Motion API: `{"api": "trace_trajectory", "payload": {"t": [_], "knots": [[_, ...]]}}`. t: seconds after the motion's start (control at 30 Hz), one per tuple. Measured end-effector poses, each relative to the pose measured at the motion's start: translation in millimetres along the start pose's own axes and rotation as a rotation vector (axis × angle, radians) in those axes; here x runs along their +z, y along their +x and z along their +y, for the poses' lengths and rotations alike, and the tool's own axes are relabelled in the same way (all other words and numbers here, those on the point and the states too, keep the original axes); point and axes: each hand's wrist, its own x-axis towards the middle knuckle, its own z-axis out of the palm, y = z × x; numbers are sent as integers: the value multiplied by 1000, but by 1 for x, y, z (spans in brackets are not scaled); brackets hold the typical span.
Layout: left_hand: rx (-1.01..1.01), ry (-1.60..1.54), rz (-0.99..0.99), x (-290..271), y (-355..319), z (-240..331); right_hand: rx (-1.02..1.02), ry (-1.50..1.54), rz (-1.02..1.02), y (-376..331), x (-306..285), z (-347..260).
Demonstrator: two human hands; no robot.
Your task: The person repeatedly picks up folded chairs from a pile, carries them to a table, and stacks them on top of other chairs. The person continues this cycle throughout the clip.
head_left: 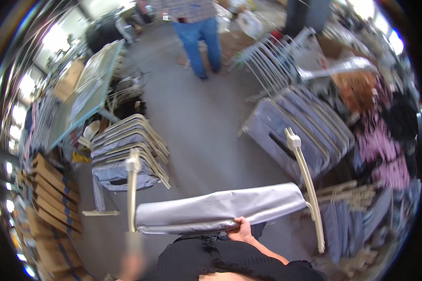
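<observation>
- The grey fabric chair seat (220,210) on its cream frame (307,182) lies level across the lower middle of the view, just in front of the person's black-clad body, carried above the concrete floor (197,126).
- The right hand (241,230) grips the near edge of the seat from below, its fingers (233,229) curled up under the fabric and clamped on it, thumb side showing.
- The left hand (132,262) is a blur at the lower left, close under the left upright of the frame (132,187); I cannot tell whether those fingers are closed on the upright or only near it.
- Judged from this, the step in hand is carrying one finished chair piece between the stacks, not yet set down.
- To the left stands a stack of like chairs (126,150), nested and leaning; to the right a longer row of them (300,126), grey cloth on cream rails.
- The next move likely calls for tilting the frame to match a stack's lean, then sliding it on so the rails nest, keeping the protruding right upright away from neighbouring pieces.
- Further off, another person (199,33) in blue trousers stands on the floor, well apart, and flat cardboard boxes (51,196) lie at the far left.
</observation>
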Motion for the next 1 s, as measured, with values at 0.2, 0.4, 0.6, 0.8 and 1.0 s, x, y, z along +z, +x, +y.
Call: {"api": "trace_trajectory", "payload": {"t": [0.2,0.4,0.6,0.8,1.0], "knots": [[467,-1049,-161,-131,-3,110,250,-353,-126,59,153,-11],[474,-1207,214,-188,81,254,421,-434,-266,183,257,-41],[478,-1072,652,-201,131,340,621,-626,-303,259,431,-57],[273,-1206,1065,-218,167,384,766,-1027,-227,357,587,-37],[91,-1210,1294,-247,287,414,820,-1241,-251,494,734,12]]}}
